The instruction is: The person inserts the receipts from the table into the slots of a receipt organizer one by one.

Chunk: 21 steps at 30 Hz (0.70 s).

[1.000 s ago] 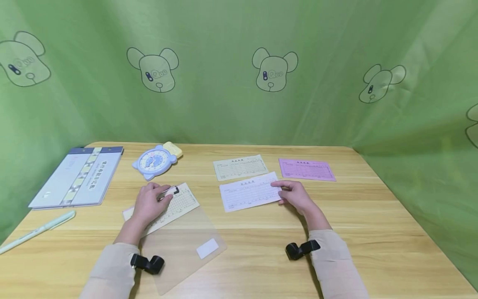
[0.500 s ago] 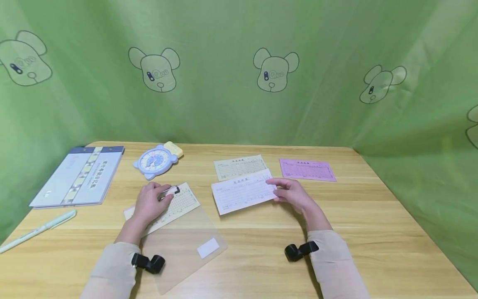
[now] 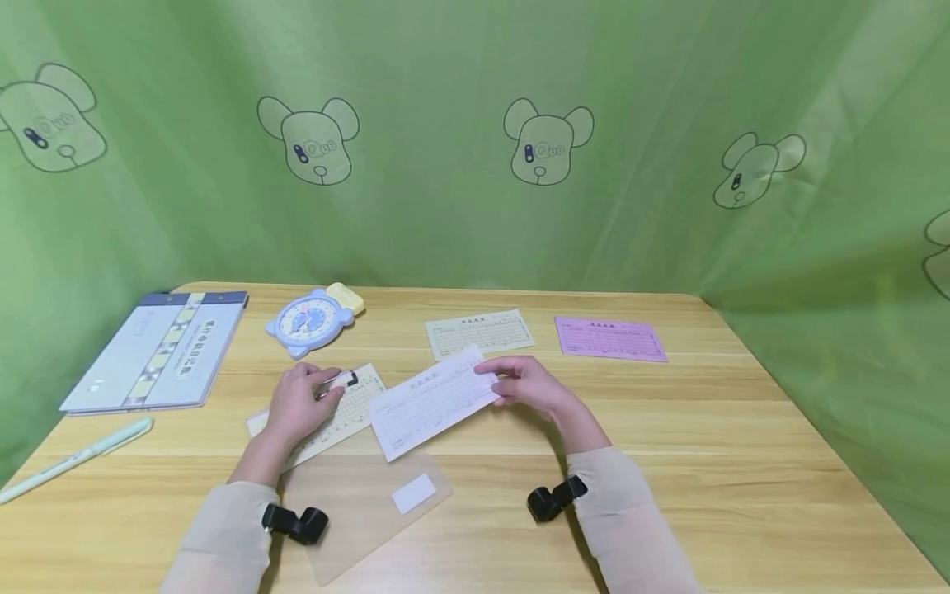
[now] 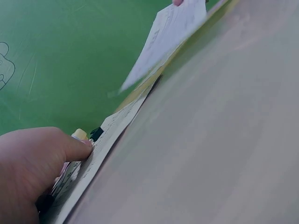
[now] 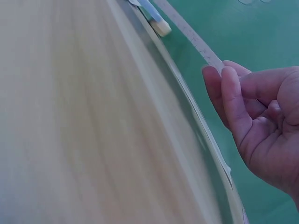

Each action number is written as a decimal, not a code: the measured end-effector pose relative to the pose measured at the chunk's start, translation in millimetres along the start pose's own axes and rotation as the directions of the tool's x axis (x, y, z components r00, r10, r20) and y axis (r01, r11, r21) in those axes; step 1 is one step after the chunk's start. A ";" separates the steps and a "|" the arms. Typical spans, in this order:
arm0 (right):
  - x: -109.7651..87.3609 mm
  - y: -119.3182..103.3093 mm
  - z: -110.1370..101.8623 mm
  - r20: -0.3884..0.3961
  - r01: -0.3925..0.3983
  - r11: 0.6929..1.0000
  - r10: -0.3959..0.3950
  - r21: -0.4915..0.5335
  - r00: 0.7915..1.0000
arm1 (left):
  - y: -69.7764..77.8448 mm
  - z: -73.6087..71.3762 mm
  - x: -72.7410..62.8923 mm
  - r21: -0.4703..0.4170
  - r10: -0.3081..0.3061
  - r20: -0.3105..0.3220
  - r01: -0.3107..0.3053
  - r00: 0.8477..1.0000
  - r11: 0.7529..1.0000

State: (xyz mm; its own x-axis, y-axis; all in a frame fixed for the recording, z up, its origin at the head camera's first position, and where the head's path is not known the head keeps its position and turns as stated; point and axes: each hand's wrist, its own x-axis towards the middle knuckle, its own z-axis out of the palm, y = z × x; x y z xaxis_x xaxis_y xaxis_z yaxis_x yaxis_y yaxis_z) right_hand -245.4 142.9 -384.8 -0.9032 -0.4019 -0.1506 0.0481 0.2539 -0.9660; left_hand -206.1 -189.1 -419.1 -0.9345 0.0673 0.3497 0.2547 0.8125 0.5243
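Note:
My left hand (image 3: 297,406) grips the metal clip (image 3: 345,379) with black ends at the top of a translucent clipboard (image 3: 345,516). A cream printed form (image 3: 358,406) lies under that clip. In the left wrist view my thumb (image 4: 74,148) rests against the clip. My right hand (image 3: 533,384) pinches the right edge of a white printed form (image 3: 430,404) between thumb and fingers. That form is held above the table, tilted, its left end just over the clipboard's right edge. In the right wrist view the form (image 5: 196,41) shows edge-on.
A pale green form (image 3: 478,332) and a purple form (image 3: 611,339) lie at the back of the table. A blue toy clock (image 3: 309,322) with a yellow piece (image 3: 345,298) is at back left. A ledger book (image 3: 159,355) and a pale green pen (image 3: 82,458) lie left.
My right hand has moved left with the white form, bringing it from in front of the pale green form to the clipboard's edge, more tilted. My left hand stays on the clip.

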 end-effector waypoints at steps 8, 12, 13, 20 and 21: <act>11.2 -5.5 26.5 0.070 0.017 0.999 -0.015 -0.027 0.997 | 0.8 0.1 -0.2 0.005 -0.019 0.005 0.019 1.000 1.000; 14.8 -8.7 40.2 0.088 0.023 0.999 -0.020 -0.040 0.996 | 1.6 -0.4 -0.4 0.007 -0.033 0.018 0.033 0.999 0.999; 15.6 -9.6 43.8 0.088 0.023 0.999 -0.019 -0.045 0.996 | 1.8 -0.6 -0.4 0.009 -0.037 0.021 0.037 0.999 0.999; 20.9 -13.7 70.5 0.082 0.008 0.999 -0.004 -0.038 0.997 | 3.3 -2.2 0.5 0.025 -0.058 0.038 0.057 0.998 0.998; 21.6 -14.2 74.5 0.080 0.005 0.999 -0.002 -0.032 0.997 | 3.6 -2.3 0.5 0.026 -0.060 0.039 0.059 0.997 0.998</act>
State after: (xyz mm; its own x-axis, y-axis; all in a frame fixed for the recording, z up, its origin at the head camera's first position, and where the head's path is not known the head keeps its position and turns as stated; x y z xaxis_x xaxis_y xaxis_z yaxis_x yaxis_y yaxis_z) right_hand -233.8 65.1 -390.0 -0.8661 -0.4719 -0.1648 0.0298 0.2803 -0.9595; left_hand -205.1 -187.4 -415.3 -0.9570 0.0412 0.2873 0.1930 0.8297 0.5238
